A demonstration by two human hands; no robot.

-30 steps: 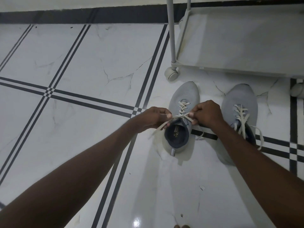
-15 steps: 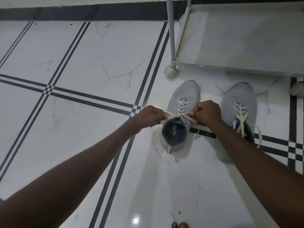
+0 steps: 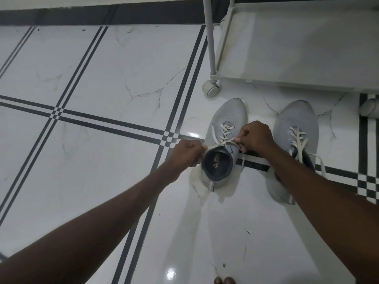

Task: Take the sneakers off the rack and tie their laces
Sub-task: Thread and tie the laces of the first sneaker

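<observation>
Sneakers stood side by side on the white tiled floor (image 3: pixel 102 181), toes toward the rack (image 3: pixel 297 48), just in front of its lower shelf edge. Left sneaker (image 3: pixel 227 119) grey knit, dark collar, insole logo visible; a black tile stripe ran under it. Right sneaker (image 3: pixel 295 121) sat near it, partly covered by the right forearm; its cream laces (image 3: pixel 298 140) lay loose, one end trailing onto the floor at the heel side.

Left hand (image 3: pixel 185 153) was closed into a fist at the outer side of the left sneaker's collar, fingers pressed together on one end of the lace (image 3: pixel 224 134). Right hand (image 3: pixel 256 138) was closed at the inner side, fingers pinching the other end. Lace drawn taut between both hands across the top of the tongue; no bow visible.

Rack caster (image 3: pixel 211 89) rested on the floor just beyond the left sneaker's toe. Second caster (image 3: pixel 369 107) showed at the right edge of the view
</observation>
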